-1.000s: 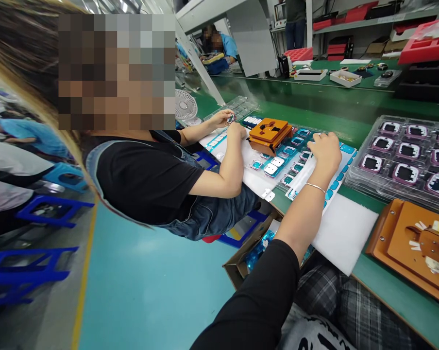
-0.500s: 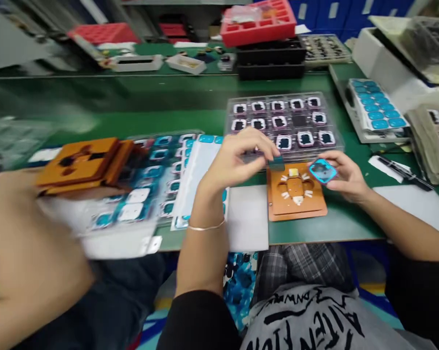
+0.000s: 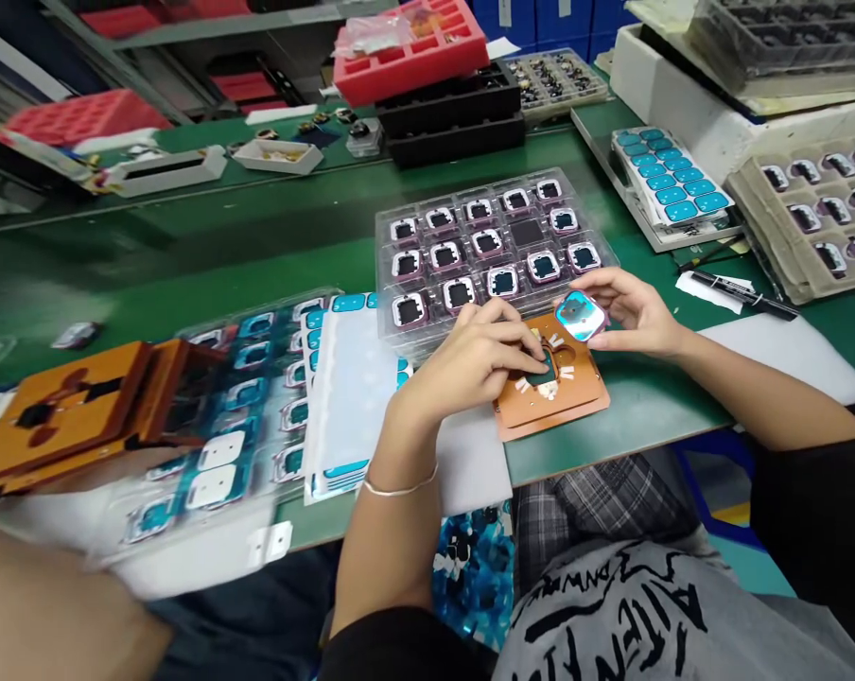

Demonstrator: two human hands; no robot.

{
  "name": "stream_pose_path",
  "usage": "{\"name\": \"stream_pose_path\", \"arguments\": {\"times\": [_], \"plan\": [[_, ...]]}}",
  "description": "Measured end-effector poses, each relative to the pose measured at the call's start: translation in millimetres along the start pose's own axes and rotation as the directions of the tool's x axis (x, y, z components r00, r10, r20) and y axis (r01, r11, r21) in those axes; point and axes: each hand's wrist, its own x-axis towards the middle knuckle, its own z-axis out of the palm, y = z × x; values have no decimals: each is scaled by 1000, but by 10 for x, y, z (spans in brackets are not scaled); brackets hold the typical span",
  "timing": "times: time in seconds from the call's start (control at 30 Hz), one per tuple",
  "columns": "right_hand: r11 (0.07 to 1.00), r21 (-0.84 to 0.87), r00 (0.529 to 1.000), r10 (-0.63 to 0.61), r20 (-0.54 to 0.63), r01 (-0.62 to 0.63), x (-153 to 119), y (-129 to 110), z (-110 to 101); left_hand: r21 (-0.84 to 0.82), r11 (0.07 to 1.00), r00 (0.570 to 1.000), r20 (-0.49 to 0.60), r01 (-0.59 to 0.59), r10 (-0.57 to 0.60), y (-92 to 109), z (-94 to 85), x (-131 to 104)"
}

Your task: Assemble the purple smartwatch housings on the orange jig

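Note:
My left hand (image 3: 480,357) reaches over an orange fixture plate (image 3: 582,395), its fingertips closed on a dark, thin square panel (image 3: 543,373). That panel lies at the recess in the middle of the plate, among several small white pads; its far edge is hidden by my fingers. To the right, my right hand (image 3: 633,317) grips a rounded-square watch case (image 3: 579,315) with a shiny blue face, tilted and raised just above the plate's far right corner. Behind both hands is a clear tray (image 3: 392,320) holding several white-and-purple watch frames.
Sheets of blue stickers (image 3: 353,378) lie left of my arm. A co-worker's arm (image 3: 51,605) is at the left, near another orange fixture (image 3: 65,407). A black marker (image 3: 743,293) and a grey tray of parts (image 3: 746,203) are at the right. Black trays (image 3: 448,123) stand behind.
My left hand has lowered the dark panel from above the fixture's far edge into its middle. The right hand still holds the watch case. The view has turned to the right.

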Motion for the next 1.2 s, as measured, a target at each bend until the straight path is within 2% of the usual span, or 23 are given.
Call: {"name": "stream_pose_path", "arguments": {"times": [0.03, 0.1, 0.17, 0.23, 0.33, 0.43, 0.53, 0.6, 0.67, 0.77, 0.87, 0.97, 1.03, 1.1, 1.2], "plan": [[989, -133, 998, -61, 8, 62, 67, -38, -45, -2, 1000, 1000, 14, 4, -4, 9, -1, 2], [904, -396, 987, -157, 41, 160, 269, -121, -142, -14, 1000, 999, 39, 11, -10, 20, -3, 3], [769, -608, 980, -179, 89, 196, 541, -164, -233, -25, 1000, 998, 54, 18, -17, 19, -6, 0], [612, -768, 981, -149, 123, 189, 831, -116, -307, -37, 999, 998, 54, 29, -27, 8, -13, -11], [396, -905, 987, -99, 129, 158, 1174, 109, -380, -71, 997, 998, 52, 38, -34, -18, -24, -30], [322, -931, 984, -13, 179, 174, 1330, 307, -407, -91, 995, 998, 52, 28, -23, -42, -27, -38], [331, -930, 982, 52, 184, 157, 1360, 304, -353, -80, 997, 999, 43, 22, -19, -51, -17, -32], [346, -925, 985, 21, 173, 155, 1366, 233, -249, -83, 996, 999, 36, 12, -9, -51, -9, -24], [380, -902, 974, 2, 225, 207, 1384, 181, -99, -98, 995, 1000, 25, 2, 1, -50, -5, -18], [412, -871, 947, 51, 316, 268, 1442, 194, 120, -108, 994, 1000, 13, 3, -2, -51, -7, -16], [447, -858, 943, 83, 321, 253, 1540, 244, 215, -107, 994, 1000, 20, 7, -5, -56, -15, -21], [558, -803, 947, 90, 308, 208, 1623, 213, 181, -107, 994, 1000, 26, 14, -11, -60, -16, -20], [652, -738, 961, 51, 272, 174, 1595, 123, 131, -106, 994, 999, 31, 21, -18, -59, -13, -16], [758, -636, 978, -13, 209, 146, 1447, -11, 85, -103, 994, 999, 33, 23, -20, -55, -12, -13], [884, -441, 983, -97, 155, 156, 1015, -220, 37, -84, 996, 1000, 23, 21, -19, -44, -22, -10]]}}
